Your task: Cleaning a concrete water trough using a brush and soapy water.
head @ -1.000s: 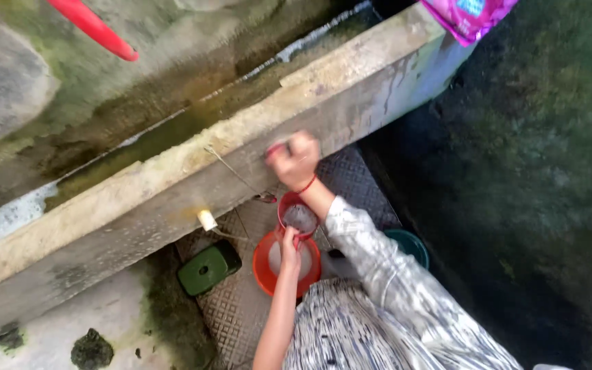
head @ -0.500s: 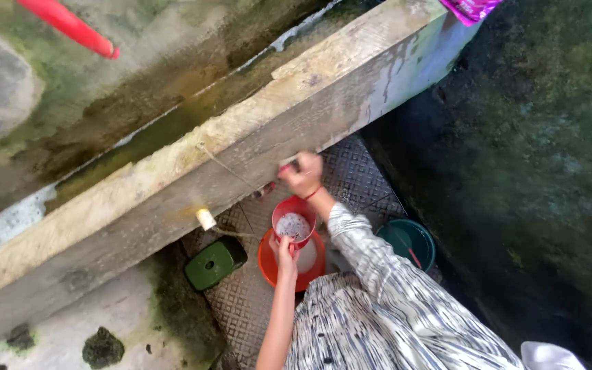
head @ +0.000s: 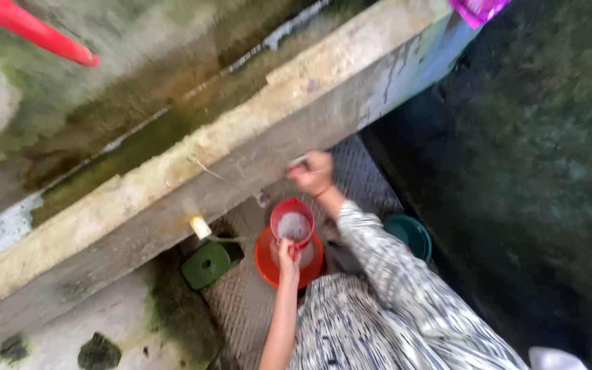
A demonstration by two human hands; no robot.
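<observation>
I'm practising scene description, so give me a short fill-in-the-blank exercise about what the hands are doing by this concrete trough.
1. The left hand holds a small ____ plastic cup by its handle.
2. The cup sits above a round ____ plastic basin.
3. The right hand is raised against the long ____ trough wall.
4. Left of the basin lies a ____ rectangular container.

Missing words: red; orange; concrete; green

The right hand [head: 313,171], raised high against the concrete wall [head: 173,199] a second ago, has dropped slightly toward the red cup [head: 293,220]; the left hand [head: 287,255] keeps gripping the cup's handle above the orange bowl [head: 267,257].
</observation>
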